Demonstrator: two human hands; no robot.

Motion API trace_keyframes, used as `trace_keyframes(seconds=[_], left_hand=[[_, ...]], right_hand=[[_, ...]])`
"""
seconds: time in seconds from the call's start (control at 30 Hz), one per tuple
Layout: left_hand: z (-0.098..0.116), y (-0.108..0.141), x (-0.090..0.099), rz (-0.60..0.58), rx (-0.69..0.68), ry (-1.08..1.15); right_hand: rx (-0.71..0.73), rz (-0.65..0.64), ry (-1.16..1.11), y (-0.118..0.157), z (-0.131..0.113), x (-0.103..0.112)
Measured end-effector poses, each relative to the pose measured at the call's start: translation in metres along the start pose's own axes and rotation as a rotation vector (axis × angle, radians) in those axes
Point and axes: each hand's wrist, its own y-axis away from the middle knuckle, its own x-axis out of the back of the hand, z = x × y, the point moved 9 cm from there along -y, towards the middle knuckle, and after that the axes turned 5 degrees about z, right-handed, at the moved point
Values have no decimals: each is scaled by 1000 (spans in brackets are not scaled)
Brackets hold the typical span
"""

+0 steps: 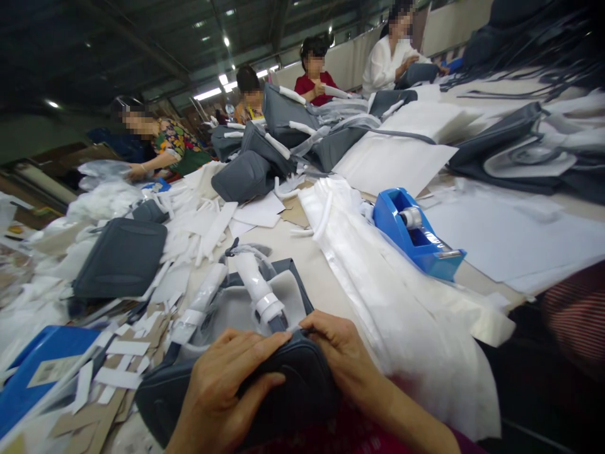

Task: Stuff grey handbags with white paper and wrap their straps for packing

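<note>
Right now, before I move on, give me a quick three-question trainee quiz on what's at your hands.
1. Which hand is nearer the blue tape dispenser: A, the left hand, or B, the right hand?
2. True or false: both hands are on the dark grey bag.
3. What colour is the wrapping on the bag strap beyond the hands?

Key: 1. B. 2. True. 3. White.
</note>
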Motion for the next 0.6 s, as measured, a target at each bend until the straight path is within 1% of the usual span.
trace_keyframes(seconds=[0.07,0.13,0.2,0.27,0.33,0.4,0.43,0.47,0.5,0.57,0.6], left_hand=[[-1,0,0,6,5,13],[-2,0,-1,5,14,31],[-3,1,-2,1,30,59],[-3,2,-5,-14,75,84],[-1,6,-6,-43,137,103],[-1,11,-2,-77,184,116],[-3,15,5,-70,204,116],[-9,21,17,-31,233,103],[-19,29,32,40,279,76],[-52,58,67,238,436,16],[-71,78,80,321,535,18]], right_hand=[[-22,-58,-38,0,1,1],[-52,-152,-95,-1,-2,1],[-47,-264,-129,-1,-10,0],[-18,-361,-96,0,-20,-5],[-28,-404,-15,2,-24,-11],[-89,-400,73,4,-19,-16],[-123,-398,111,6,-15,-18],[-155,-397,141,7,-12,-19],[-183,-392,163,7,-9,-20],[-237,-369,180,7,-4,-21],[-259,-350,181,7,-2,-20]])
